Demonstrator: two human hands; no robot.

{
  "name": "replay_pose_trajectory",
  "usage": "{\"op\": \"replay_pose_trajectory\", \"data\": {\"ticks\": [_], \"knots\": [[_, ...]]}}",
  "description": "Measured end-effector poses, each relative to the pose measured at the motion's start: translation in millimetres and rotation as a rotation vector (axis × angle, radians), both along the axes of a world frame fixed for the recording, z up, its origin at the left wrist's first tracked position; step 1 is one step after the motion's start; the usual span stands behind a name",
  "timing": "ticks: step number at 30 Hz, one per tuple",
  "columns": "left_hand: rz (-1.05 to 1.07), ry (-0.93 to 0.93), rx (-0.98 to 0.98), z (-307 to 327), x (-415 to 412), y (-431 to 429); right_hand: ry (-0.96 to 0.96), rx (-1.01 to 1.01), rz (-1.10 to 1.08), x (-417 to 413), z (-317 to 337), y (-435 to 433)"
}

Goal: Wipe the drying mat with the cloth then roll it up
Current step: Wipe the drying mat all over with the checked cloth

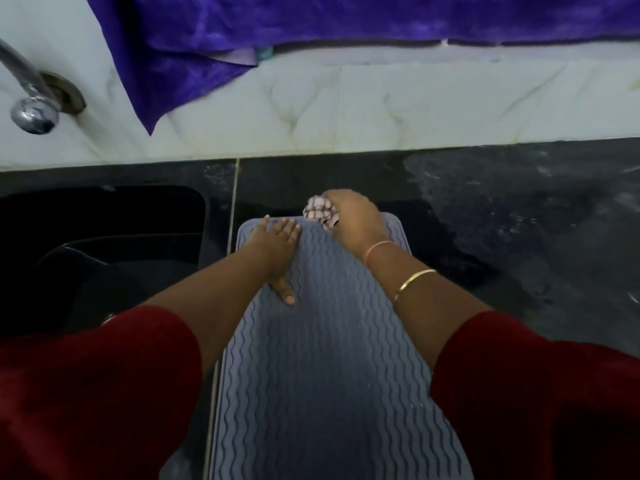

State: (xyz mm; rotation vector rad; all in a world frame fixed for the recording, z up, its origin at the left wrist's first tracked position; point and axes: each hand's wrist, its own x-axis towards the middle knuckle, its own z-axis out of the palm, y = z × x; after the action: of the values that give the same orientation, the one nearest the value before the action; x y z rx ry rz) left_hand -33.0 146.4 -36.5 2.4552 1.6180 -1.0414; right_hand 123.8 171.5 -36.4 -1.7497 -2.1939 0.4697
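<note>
**On the counter (pixel 519 220): cloth (pixel 317 207) at the far edge of the drying mat (pixel 329 358)**

Just right of the sink (pixel 104 216), the drying mat lies flat and fully unrolled on the black stone counter, its long side running away from the person. It is grey-blue, with wavy ridges along its length and rounded far corners. A pale strip (pixel 234 202) set in the counter runs between mat and sink, and nearer the person the mat's left edge overlaps it.

The left hand (pixel 277 244) rests palm down on the far left part of the mat. Its fingers are straight and reach almost to the far edge, and the thumb is spread back toward the person.

The right hand (pixel 353 216) sits at the mat's far edge, right of the left hand and a little apart from it. Its fingers are curled round the cloth, a bunched checked rag in pink and white that bulges out on the hand's left side and touches the mat. That wrist bears a thread band (pixel 377 249), with a gold bangle (pixel 414 282) lower on the forearm. Red sleeves (pixel 86 375) cover both upper arms.

Behind the counter rises a pale tiled wall (pixel 381 105). A purple towel (pixel 194 46) hangs over its top, one corner drooping to the left. A chrome tap (pixel 31 98) juts from the wall above the sink
</note>
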Motion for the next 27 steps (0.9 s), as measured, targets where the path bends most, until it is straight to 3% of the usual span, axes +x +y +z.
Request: {"op": "replay_pose_trajectory", "data": {"ticks": [2, 5, 14, 19, 23, 27], "knots": [[-0.010, 0.031, -0.026, -3.2, 0.8, 6.6, -0.166, -0.137, 0.059, -10.7, -16.7, 4.3], [0.008, -0.005, -0.042, -5.0, 0.3, 10.9, -0.258, -0.062, 0.056, -17.1, -28.3, -2.0], [0.030, -0.019, -0.020, -4.6, -1.8, 9.2, -0.149, -0.034, 0.189, 3.8, -27.0, -86.2], [0.010, 0.017, -0.036, -3.4, -0.4, 8.6, 0.096, -0.117, 0.166, 7.3, -6.9, -44.5], [0.044, 0.032, -0.052, -1.7, 1.0, 10.1, -0.152, -0.077, 0.045, -12.3, -12.0, -6.5], [0.023, 0.062, -0.036, -0.3, 4.8, 9.9, -0.143, -0.029, -0.003, -14.4, -29.0, -45.1]]}}
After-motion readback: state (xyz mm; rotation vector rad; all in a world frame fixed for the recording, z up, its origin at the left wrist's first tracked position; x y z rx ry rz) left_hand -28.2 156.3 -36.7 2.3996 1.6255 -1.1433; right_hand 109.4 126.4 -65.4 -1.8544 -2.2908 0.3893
